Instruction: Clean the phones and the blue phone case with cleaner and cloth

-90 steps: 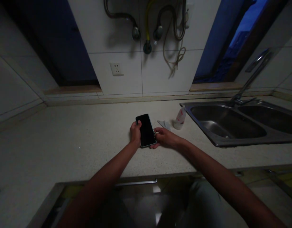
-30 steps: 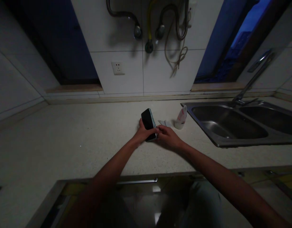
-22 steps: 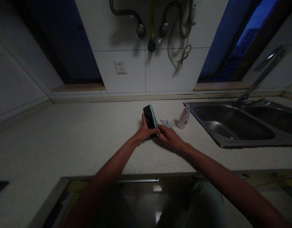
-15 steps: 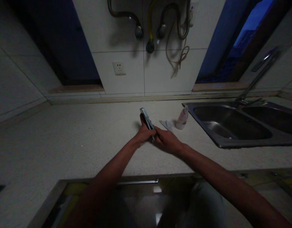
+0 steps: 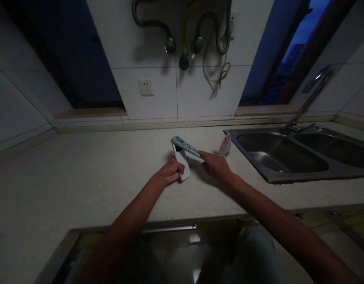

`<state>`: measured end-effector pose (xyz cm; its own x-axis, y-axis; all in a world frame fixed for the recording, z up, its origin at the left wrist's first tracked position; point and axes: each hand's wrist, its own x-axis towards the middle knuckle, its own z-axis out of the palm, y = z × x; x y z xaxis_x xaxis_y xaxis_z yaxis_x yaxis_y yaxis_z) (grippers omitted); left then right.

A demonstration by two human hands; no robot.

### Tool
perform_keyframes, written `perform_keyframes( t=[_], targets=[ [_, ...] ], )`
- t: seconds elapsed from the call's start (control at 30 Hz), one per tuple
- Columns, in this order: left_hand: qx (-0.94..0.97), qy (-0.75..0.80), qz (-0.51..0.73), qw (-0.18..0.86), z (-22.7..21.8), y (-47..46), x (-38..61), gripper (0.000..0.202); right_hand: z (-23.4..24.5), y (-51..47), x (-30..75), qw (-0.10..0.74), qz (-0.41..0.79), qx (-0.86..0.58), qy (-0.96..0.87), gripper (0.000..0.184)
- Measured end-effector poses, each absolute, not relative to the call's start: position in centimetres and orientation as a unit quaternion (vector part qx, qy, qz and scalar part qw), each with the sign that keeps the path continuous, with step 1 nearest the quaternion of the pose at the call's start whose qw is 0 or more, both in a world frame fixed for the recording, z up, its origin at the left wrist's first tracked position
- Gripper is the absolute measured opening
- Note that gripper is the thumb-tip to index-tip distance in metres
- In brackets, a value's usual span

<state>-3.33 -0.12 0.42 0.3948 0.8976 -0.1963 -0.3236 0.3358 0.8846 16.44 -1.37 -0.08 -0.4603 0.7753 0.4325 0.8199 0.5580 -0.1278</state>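
A white phone (image 5: 182, 161) with a dark camera patch at its upper end stands tilted over the counter. My left hand (image 5: 169, 172) is closed around its lower left side, thumb across the face. My right hand (image 5: 216, 166) pinches the lower right end of a pale blue phone case (image 5: 186, 146) with dark printed figures. Swung out at an angle from the phone, the case meets or overlaps it only near the top left corner; I cannot tell whether it is still hooked on there. Past my right hand stands a small white packet with pink print (image 5: 225, 144).
The speckled pale counter (image 5: 111, 177) runs beneath both hands. A steel double sink (image 5: 276, 157) with a tall tap (image 5: 310, 94) is set in at the right. Behind are a tiled wall with a socket (image 5: 145, 87), hanging hoses (image 5: 217, 31) and two windows.
The case has swung away from the phone toward the right, baring the phone's white back. My right hand has moved slightly right and up. The view has shifted a little.
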Motion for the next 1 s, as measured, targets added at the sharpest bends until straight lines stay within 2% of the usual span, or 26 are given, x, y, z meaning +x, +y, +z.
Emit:
perform_keyframes(
  t=[0.1,0.2,0.3,0.37,0.43,0.57,0.63,0.8,1.0],
  targets=[
    [0.371,0.346,0.376,0.775,0.9,-0.4,-3.8,0.061,-0.2,-1.1,17.6,0.279,0.008,-0.491,-0.825,0.039],
    [0.36,0.366,0.379,0.77,1.5,-0.6,-3.9,0.068,-0.6,-0.8,17.6,0.402,0.107,-0.498,-0.761,0.039],
    [0.344,0.41,0.408,0.74,1.8,-0.1,-4.1,0.048,-0.9,-0.4,17.1,0.523,0.235,-0.495,-0.653,0.043],
    [0.344,0.446,0.433,0.704,1.8,0.4,-4.4,0.03,-1.0,0.0,16.8,0.562,0.322,-0.493,-0.58,0.042],
    [0.39,0.513,0.445,0.622,1.7,1.0,-4.8,0.034,-1.0,0.2,16.5,0.574,0.39,-0.502,-0.515,0.039],
    [0.559,0.655,0.387,0.331,1.4,1.4,-5.7,0.047,-1.1,0.1,15.8,0.56,0.475,-0.513,-0.445,0.03],
    [0.603,0.696,0.317,0.228,1.3,1.3,-6.0,0.056,-1.5,0.0,15.5,0.546,0.491,-0.514,-0.443,0.033],
    [0.628,0.746,0.184,0.125,1.3,0.5,-6.2,0.073,-2.5,-0.4,15.5,0.469,0.46,-0.526,-0.54,0.042],
    [0.636,0.758,0.122,0.076,1.1,0.5,-6.5,0.074,-1.5,-1.5,15.8,0.32,0.255,-0.563,-0.718,0.037]
  ],
)
